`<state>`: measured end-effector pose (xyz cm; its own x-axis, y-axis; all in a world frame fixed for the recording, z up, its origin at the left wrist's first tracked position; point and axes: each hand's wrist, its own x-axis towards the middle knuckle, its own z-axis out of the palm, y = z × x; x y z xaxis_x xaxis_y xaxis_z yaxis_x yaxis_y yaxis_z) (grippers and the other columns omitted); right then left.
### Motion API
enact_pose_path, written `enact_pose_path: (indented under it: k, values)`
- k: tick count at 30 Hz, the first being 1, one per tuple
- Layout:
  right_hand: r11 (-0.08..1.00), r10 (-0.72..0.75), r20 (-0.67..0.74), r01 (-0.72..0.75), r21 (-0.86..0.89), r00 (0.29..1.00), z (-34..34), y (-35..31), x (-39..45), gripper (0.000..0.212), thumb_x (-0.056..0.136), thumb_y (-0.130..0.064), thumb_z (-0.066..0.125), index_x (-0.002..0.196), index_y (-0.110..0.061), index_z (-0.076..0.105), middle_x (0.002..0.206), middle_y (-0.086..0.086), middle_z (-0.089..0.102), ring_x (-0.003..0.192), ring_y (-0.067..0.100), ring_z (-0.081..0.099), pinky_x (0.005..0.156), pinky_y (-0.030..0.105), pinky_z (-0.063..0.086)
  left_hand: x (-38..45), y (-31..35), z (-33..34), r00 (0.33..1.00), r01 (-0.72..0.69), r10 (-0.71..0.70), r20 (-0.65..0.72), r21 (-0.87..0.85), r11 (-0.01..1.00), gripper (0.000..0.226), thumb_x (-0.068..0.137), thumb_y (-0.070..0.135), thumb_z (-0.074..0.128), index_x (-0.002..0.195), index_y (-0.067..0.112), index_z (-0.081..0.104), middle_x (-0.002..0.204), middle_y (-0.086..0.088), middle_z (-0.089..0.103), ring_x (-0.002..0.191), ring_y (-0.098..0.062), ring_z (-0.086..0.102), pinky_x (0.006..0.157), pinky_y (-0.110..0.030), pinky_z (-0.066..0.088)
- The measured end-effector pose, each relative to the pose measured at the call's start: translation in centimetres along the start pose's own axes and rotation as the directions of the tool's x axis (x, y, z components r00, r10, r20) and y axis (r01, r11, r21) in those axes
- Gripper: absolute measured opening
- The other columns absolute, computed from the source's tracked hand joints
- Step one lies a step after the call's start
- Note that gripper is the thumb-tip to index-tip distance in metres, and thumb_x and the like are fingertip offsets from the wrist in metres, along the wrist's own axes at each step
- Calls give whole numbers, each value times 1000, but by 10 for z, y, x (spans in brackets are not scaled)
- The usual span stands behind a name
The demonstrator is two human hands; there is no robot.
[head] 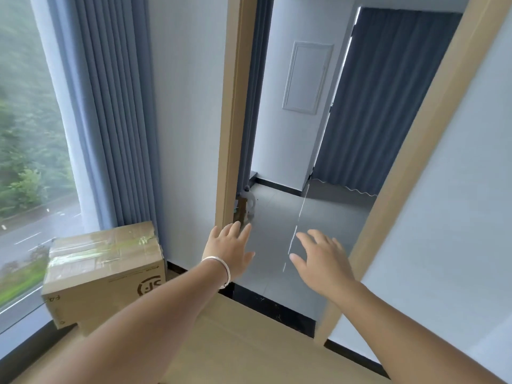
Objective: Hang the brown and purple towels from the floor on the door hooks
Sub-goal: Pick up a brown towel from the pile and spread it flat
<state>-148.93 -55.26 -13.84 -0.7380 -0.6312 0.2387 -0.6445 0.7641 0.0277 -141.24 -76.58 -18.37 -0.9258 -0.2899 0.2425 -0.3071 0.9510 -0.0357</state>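
Note:
Both my arms reach forward into an open doorway with a light wooden frame (231, 112). My left hand (231, 250), with a silver bracelet on its wrist, is held out with straight fingers near the left jamb and holds nothing. My right hand (321, 259) is spread, palm down, in the middle of the opening, also holding nothing. No brown or purple towel, no door leaf and no hooks appear in this view.
A taped cardboard box (105, 273) stands on the floor at the left, by a large window (27, 162) and blue curtains (110, 106). Beyond a dark threshold (277, 309) lies a grey tiled floor (318, 217), with a small bottle (250, 202) against the left jamb and a dark curtain (382, 106) behind.

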Motion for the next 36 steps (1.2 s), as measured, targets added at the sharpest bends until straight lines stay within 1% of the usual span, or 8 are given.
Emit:
enact_pose_path:
  k: [9,15,19,23,25,26,31,36]
  values:
    - [966,-259,163,252,58,952,100,-120,137,56,97,-50,39,147,-27,31,152,3,31,139,21,29,117,43,15,16,-154,91,969,239,-237,71,-8,971,65,97,53,30,151,25,6,158,-6,19,144,-25,20,117,-47,20]
    - [830,-557,249,537,151,792,177,-232,177,54,96,-48,41,145,-26,34,149,2,35,136,21,32,116,41,18,-57,-239,142,853,509,-503,138,-10,861,63,96,49,30,151,25,10,157,-6,22,143,-24,23,116,-45,18]
    - [669,-740,324,693,267,590,242,-295,168,55,96,-49,41,146,-25,34,150,0,35,137,19,32,117,40,19,-129,-261,186,640,740,-720,266,38,672,65,97,49,35,152,26,10,159,-5,16,145,-22,16,117,-45,10]
    - [501,-846,391,790,353,362,312,-332,158,56,96,-48,44,146,-25,34,150,1,35,137,18,32,117,39,18,-187,-250,229,356,882,-865,355,177,436,63,97,52,31,152,27,9,159,-4,17,143,-24,21,116,-44,13]
    - [409,-870,435,829,381,230,347,-343,161,56,95,-46,47,145,-23,36,148,2,37,136,19,35,115,39,20,-199,-231,252,180,935,-900,397,214,282,64,96,53,32,151,27,13,158,-4,20,140,-25,26,114,-44,16]
    - [384,-875,445,835,395,192,358,-343,160,56,94,-46,48,145,-23,37,148,3,38,135,20,36,115,39,21,-202,-220,263,125,952,-904,408,208,225,64,96,53,32,151,27,14,158,-5,21,139,-25,27,114,-44,17]
    - [225,-871,491,884,409,-6,438,-356,173,57,92,-43,54,143,-21,41,146,7,41,132,24,40,113,41,24,-202,-184,342,-90,982,-848,522,189,13,64,95,53,34,151,27,16,156,-6,25,141,-23,25,114,-47,14]
    - [161,-836,540,895,416,-101,532,-376,173,57,91,-39,57,141,-16,44,142,9,45,131,26,42,110,42,29,-211,-165,438,-177,980,-789,588,176,-89,63,95,51,38,150,26,20,155,-5,27,141,-21,24,114,-46,15]
